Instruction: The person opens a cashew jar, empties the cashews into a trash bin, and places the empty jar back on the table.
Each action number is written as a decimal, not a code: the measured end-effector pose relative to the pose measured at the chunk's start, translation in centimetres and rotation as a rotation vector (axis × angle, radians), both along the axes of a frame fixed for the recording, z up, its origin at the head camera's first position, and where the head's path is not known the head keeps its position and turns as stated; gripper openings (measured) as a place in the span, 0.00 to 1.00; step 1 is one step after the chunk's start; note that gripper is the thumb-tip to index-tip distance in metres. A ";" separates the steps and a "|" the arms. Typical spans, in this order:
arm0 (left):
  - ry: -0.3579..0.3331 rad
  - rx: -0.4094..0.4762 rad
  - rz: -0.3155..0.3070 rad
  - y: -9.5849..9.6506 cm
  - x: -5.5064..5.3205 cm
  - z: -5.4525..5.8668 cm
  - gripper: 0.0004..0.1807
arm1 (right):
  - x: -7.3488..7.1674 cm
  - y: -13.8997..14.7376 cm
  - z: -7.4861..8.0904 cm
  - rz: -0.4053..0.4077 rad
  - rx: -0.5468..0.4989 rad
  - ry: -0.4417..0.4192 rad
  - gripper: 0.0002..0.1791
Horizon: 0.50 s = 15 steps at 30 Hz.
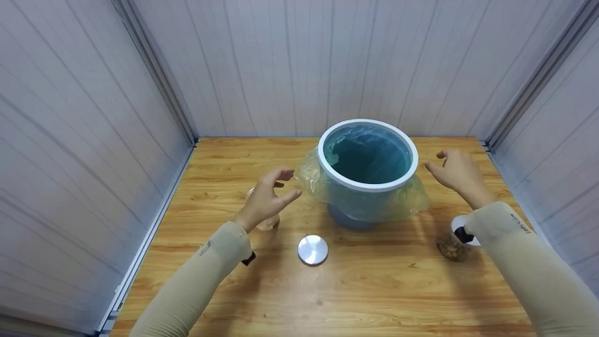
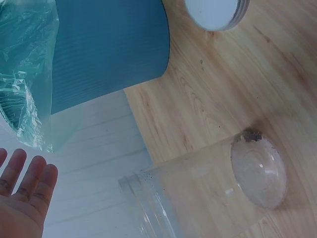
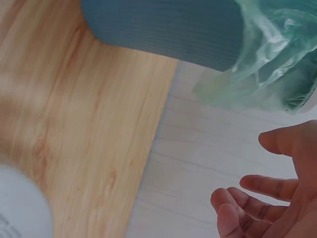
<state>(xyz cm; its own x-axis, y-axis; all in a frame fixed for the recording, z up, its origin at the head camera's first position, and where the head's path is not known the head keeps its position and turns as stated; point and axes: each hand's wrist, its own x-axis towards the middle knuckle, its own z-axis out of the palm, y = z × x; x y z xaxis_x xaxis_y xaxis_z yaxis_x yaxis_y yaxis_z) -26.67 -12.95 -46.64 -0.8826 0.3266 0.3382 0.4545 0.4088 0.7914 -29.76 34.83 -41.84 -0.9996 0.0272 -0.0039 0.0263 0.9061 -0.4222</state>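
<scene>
A blue trash can (image 1: 351,217) with a white rim ring (image 1: 369,187) stands on the wooden table, lined with a translucent green plastic bag (image 1: 374,206) that hangs over its outside. To its left my left hand (image 1: 267,196) hovers with relaxed fingers, holding nothing. In the left wrist view its fingertips are just short of the bag (image 2: 37,99). My right hand (image 1: 458,175) is held off to the right of the rim, empty, thumb apart from loosely bent fingers. Partly hidden behind the left hand is a clear jar (image 1: 269,223), seen lidless in the left wrist view (image 2: 208,183).
A round, shiny white lid (image 1: 312,249) lies on the table (image 1: 355,299) in front of the can. Under the right forearm stands a clear jar of brownish pieces (image 1: 451,247) with a white lid (image 3: 22,203). Pale panel walls (image 1: 299,65) enclose the back and both sides.
</scene>
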 end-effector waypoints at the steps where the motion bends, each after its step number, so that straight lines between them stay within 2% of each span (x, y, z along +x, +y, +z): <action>1: -0.002 -0.001 -0.004 0.0 0.1 0.0 0.29 | 0.1 0.2 -0.2 0.008 0.011 -0.014 0.43; 15: -0.021 -0.026 -0.022 0.2 0.9 -0.6 0.29 | 0.7 2.1 -1.8 0.122 0.129 -0.147 0.49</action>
<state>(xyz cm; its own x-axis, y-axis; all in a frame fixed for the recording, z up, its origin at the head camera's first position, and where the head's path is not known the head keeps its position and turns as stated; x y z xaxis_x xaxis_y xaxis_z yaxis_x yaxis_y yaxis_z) -25.76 -12.74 -47.26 -0.8819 0.3545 0.3108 0.4471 0.4198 0.7898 -29.08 36.93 -43.63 -0.9844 -0.0841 -0.1542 -0.0341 0.9527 -0.3020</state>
